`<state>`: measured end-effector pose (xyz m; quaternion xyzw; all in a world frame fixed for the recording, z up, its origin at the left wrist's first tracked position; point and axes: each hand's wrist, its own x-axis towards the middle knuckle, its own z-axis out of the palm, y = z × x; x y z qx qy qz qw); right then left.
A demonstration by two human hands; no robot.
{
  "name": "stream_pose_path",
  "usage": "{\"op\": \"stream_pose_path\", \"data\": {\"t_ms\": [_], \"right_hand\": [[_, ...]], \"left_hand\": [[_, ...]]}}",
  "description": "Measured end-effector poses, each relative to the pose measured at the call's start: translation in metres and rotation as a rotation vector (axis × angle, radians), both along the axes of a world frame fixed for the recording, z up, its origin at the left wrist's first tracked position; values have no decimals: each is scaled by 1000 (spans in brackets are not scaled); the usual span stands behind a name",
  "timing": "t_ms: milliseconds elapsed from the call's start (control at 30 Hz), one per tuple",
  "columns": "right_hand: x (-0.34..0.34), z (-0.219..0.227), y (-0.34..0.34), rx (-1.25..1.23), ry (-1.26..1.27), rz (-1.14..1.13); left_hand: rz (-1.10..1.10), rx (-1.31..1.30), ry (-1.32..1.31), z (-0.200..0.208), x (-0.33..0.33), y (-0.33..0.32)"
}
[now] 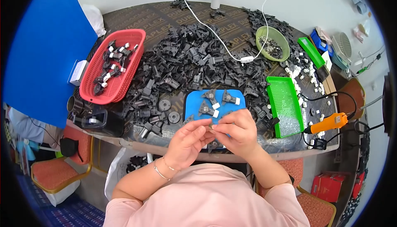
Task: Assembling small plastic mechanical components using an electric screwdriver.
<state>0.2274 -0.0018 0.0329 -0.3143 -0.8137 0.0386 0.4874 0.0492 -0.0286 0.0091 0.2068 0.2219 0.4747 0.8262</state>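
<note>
My left hand (pixel 189 139) and my right hand (pixel 237 131) meet over the near part of a blue mat (pixel 191 103). Both are closed, thumbs against fingers, around a tiny brownish piece (pixel 211 126) whose kind is too small to tell. Just beyond my fingers, black plastic parts with white end pieces lie on the mat, among them one part (pixel 205 110) at the middle and another part (pixel 228 97) at the far right. Another black part (pixel 213 145) shows below my hands, partly hidden by them.
A large heap of black plastic parts (pixel 190 53) covers the table's middle. At left stands a red basket (pixel 89 82); at right, a green tray (pixel 275 103), loose white pieces (pixel 306 70) and an orange-handled tool (pixel 331 123). A greenish bowl (pixel 260 37) of small pieces and a white cable (pixel 206 26) lie farther back.
</note>
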Motion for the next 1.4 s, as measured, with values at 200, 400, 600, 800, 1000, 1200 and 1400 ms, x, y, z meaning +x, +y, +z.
{"op": "stream_pose_path", "data": {"t_ms": [200,400,600,800,1000,1200,1400], "right_hand": [[-7,-17,-19,-7,-27,-45],[-11,-23,-22,-196,34,23],[-14,-25,-26,-335,96,1],[13,-25,-19,-687,320,-15],[89,-34,-6,-1106,-53,-341],[84,-40,-13,-1094,-232,-336],[80,-40,-12,-1047,-261,-366]], "left_hand": [[21,-93,-51,-10,-2,-14],[65,-123,-73,-15,-5,-18],[102,-155,-6,-20,-3,-18],[105,-158,59,-24,1,-16],[191,-93,113,-29,-11,-12],[215,-85,150,-31,-12,-9],[228,-81,118,-30,-17,-5]]}}
